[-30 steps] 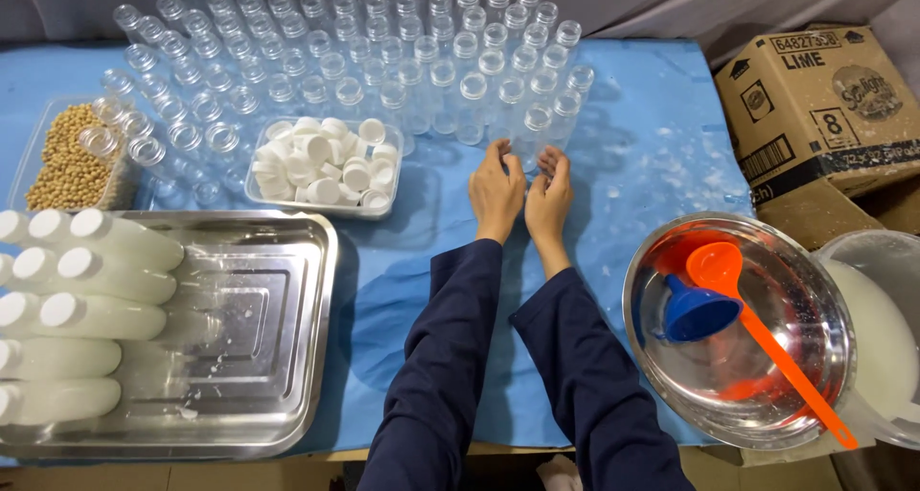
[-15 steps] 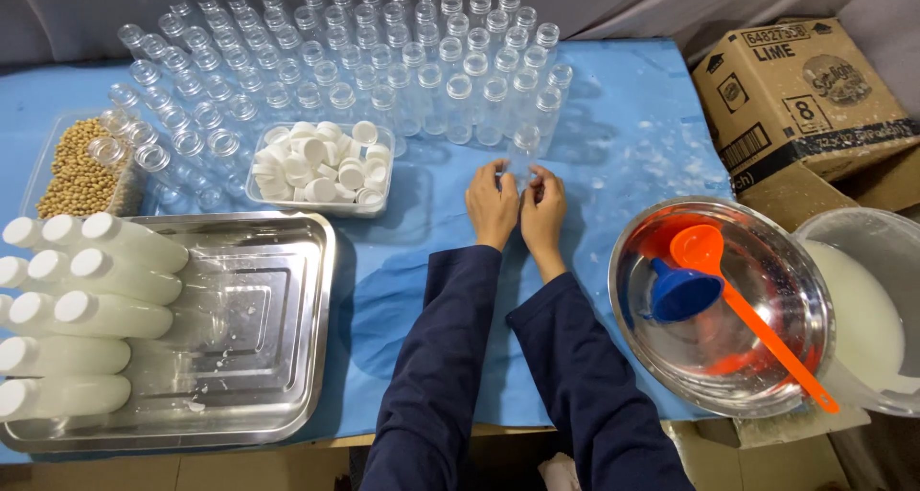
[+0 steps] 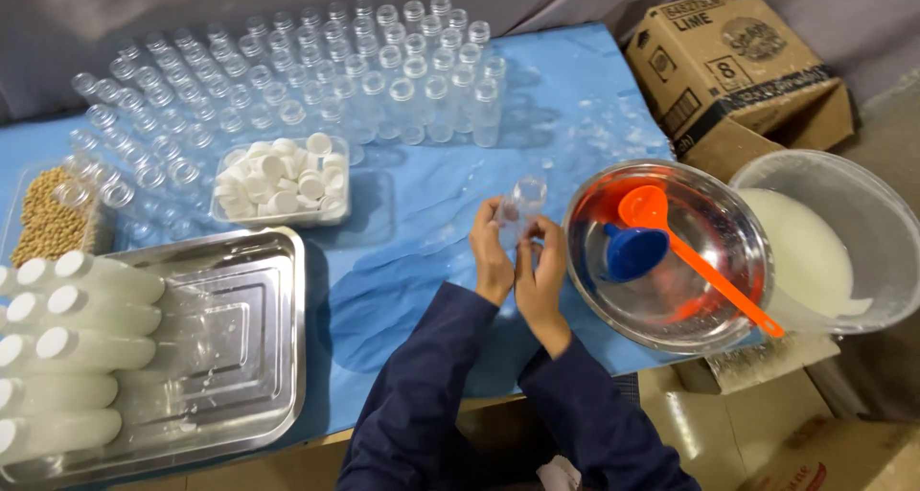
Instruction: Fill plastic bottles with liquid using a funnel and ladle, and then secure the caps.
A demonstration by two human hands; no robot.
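My left hand (image 3: 490, 253) and my right hand (image 3: 543, 261) together hold one empty clear plastic bottle (image 3: 522, 206), tilted, just above the blue table cover near its front edge. Both sleeves are dark blue. Right beside my right hand stands a steel bowl (image 3: 738, 221) with a blue funnel (image 3: 632, 251) and an orange ladle (image 3: 680, 249) in it. Behind my hands, several rows of empty clear bottles (image 3: 316, 74) stand upright.
A clear tub of white caps (image 3: 282, 182) sits left of my hands. A steel tray (image 3: 225, 357) holds several filled white bottles (image 3: 77, 333) lying down. A container of soybeans (image 3: 48, 223) is far left. A bucket of white liquid (image 3: 815, 251) and a cardboard box (image 3: 738, 65) are right.
My hands took a clear bottle from the front row, lifted it and drew it back toward me and the steel bowl. The view shifted right.
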